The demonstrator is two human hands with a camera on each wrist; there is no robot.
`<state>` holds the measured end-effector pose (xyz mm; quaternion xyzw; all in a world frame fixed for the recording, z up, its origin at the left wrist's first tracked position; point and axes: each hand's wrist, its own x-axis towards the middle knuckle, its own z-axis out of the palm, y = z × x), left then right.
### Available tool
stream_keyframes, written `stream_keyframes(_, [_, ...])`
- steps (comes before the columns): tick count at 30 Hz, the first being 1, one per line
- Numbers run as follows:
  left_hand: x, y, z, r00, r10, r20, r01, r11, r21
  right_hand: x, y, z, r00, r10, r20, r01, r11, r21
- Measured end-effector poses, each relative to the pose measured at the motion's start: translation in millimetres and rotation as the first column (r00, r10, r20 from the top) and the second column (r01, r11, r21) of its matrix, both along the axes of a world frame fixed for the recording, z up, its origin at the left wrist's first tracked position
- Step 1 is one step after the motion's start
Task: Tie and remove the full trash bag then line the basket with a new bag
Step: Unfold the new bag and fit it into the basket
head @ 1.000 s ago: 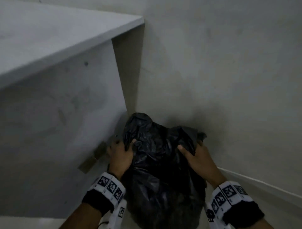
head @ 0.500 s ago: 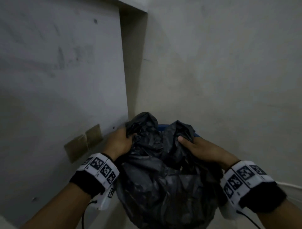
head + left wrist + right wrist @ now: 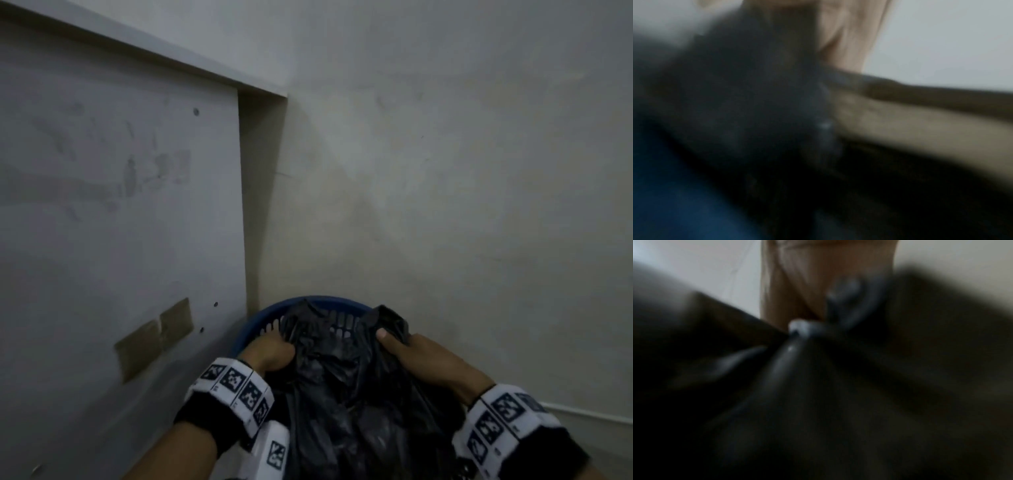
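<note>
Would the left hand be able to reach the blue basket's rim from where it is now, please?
Probably yes: the left hand grips the black trash bag just inside the blue basket, whose near-left rim looks bare, though it must release the bag first.

trash bag (image 3: 346, 394): black, crumpled, top gathered, untied | inside blue slotted basket (image 3: 270, 317)

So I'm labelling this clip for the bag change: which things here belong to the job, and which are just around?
Part of the job:
- black trash bag
- blue basket
- left hand and right hand, each gripping the bag's top

Just around:
- brown tape patches on the panel
- white cable along the wall
</note>
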<state>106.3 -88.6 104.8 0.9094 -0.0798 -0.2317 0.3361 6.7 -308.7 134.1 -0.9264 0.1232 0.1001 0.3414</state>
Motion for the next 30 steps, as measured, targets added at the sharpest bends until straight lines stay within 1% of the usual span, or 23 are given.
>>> stream_keyframes(2, [-1, 8, 11, 0.996, 0.009, 0.085, -0.007, 1.0, -0.02, 1, 1, -10, 0.993, 0.073, 0.094, -0.077, 0.996, 0.033])
stream_keyframes(4, [-1, 19, 17, 0.99, 0.049, 0.129, -0.042, 0.997, -0.057, 2, 4, -13, 0.972, 0.134, 0.193, -0.156, 0.983, 0.101])
stream_keyframes(5, [-1, 25, 18, 0.989, 0.054, 0.134, -0.047, 0.997, -0.059, 2, 6, -13, 0.97, 0.153, 0.188, -0.18, 0.974, 0.135])
stream_keyframes(6, [-1, 30, 17, 0.989, 0.062, 0.132, -0.054, 0.997, -0.063, 2, 7, -15, 0.973, 0.175, 0.148, -0.197, 0.968, 0.155])
stream_keyframes(7, [-2, 34, 15, 0.992, 0.083, 0.097, -0.077, 0.995, -0.068, 2, 8, -17, 0.977, 0.196, 0.08, -0.206, 0.967, 0.153])
stream_keyframes(9, [-7, 42, 12, 0.99, 0.121, 0.07, -0.115, 0.989, -0.089, 4, 10, -25, 0.976, 0.213, -0.041, -0.211, 0.976, 0.059])
stream_keyframes(10, [-9, 46, 12, 0.984, 0.153, 0.092, -0.142, 0.983, -0.117, 5, 11, -29, 0.981, 0.193, -0.032, -0.194, 0.981, 0.002])
stream_keyframes(11, [-11, 48, 10, 0.974, 0.208, 0.087, -0.19, 0.966, -0.174, 7, 11, -33, 0.989, 0.146, 0.026, -0.145, 0.989, -0.035])
stream_keyframes(12, [-12, 51, 8, 0.959, 0.274, 0.078, -0.245, 0.933, -0.263, 9, 11, -35, 0.992, 0.071, 0.109, -0.068, 0.997, -0.026])
stream_keyframes(13, [-14, 54, 6, 0.941, 0.335, 0.043, -0.299, 0.884, -0.359, 10, 9, -37, 0.979, -0.026, 0.201, 0.021, 0.999, 0.024])
stream_keyframes(14, [-15, 58, 4, 0.926, 0.378, 0.004, -0.337, 0.831, -0.442, 12, 8, -39, 0.949, -0.128, 0.287, 0.103, 0.989, 0.103])
stream_keyframes(16, [-15, 66, 0, 0.922, 0.355, -0.152, -0.378, 0.749, -0.545, 12, 6, -37, 0.875, -0.304, 0.376, 0.21, 0.939, 0.271])
stream_keyframes(17, [-13, 69, -3, 0.917, 0.312, -0.247, -0.398, 0.716, -0.573, 11, 6, -36, 0.844, -0.359, 0.399, 0.241, 0.918, 0.316])
stream_keyframes(18, [-15, 72, -5, 0.907, 0.273, -0.321, -0.417, 0.696, -0.585, 7, 5, -35, 0.817, -0.384, 0.43, 0.265, 0.912, 0.312])
stream_keyframes(19, [-16, 75, -6, 0.899, 0.242, -0.364, -0.424, 0.685, -0.592, 3, 5, -34, 0.797, -0.383, 0.467, 0.287, 0.92, 0.266])
stream_keyframes(20, [-19, 77, -6, 0.902, 0.196, -0.385, -0.403, 0.702, -0.588, -1, 4, -33, 0.787, -0.365, 0.497, 0.299, 0.931, 0.211])
stream_keyframes(22, [-23, 81, -10, 0.909, 0.089, -0.408, -0.319, 0.779, -0.54, -10, 3, -33, 0.803, -0.326, 0.498, 0.294, 0.945, 0.145])
stream_keyframes(23, [-28, 83, -10, 0.909, 0.057, -0.413, -0.283, 0.813, -0.509, -16, 3, -34, 0.818, -0.32, 0.478, 0.287, 0.947, 0.144])
stream_keyframes(24, [-32, 83, -10, 0.906, 0.065, -0.418, -0.279, 0.835, -0.475, -21, 4, -34, 0.83, -0.32, 0.456, 0.282, 0.947, 0.151])
stream_keyframes(26, [-41, 84, -7, 0.9, 0.07, -0.43, -0.275, 0.857, -0.435, -32, 5, -36, 0.842, -0.338, 0.42, 0.286, 0.94, 0.184])
stream_keyframes(27, [-42, 83, -9, 0.898, 0.08, -0.432, -0.284, 0.857, -0.431, -38, 6, -37, 0.839, -0.355, 0.412, 0.29, 0.933, 0.214])
stream_keyframes(28, [-46, 80, -9, 0.894, 0.105, -0.437, -0.315, 0.839, -0.443, -43, 6, -40, 0.832, -0.377, 0.406, 0.295, 0.922, 0.252])
stream_keyframes(30, [-52, 72, -8, 0.879, 0.173, -0.444, -0.407, 0.759, -0.509, -52, 7, -45, 0.828, -0.408, 0.385, 0.291, 0.899, 0.326])
